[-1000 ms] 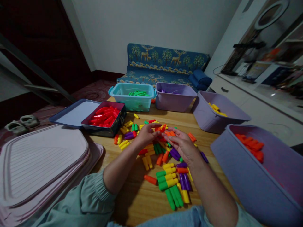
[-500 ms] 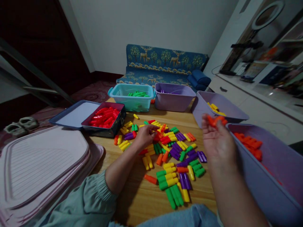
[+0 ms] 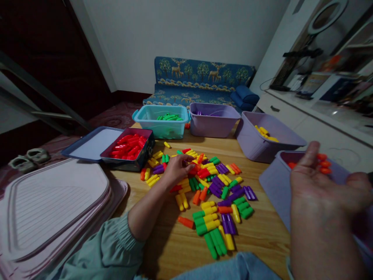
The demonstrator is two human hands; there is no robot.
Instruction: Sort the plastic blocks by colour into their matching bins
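Observation:
My left hand is over the middle of a pile of coloured plastic pieces, its fingers curled and closed on a red piece. My right hand is over the near right purple bin, palm up, with its thumb and fingers spread apart. Several orange pieces show just beyond the right palm, between fingers and thumb; whether they still touch the hand cannot be made out. Green, yellow, purple and orange pieces lie around the left hand on the wooden table, some side by side in short rows.
A dark case holds red pieces. Behind the pile stand a turquoise bin with green pieces, a purple bin with purple ones, and another purple bin with yellow ones. Pale lids are stacked at the left.
My right hand has moved right, over the near right bin, and opened; the orange pieces it held are now beyond the palm. My left hand has hardly moved.

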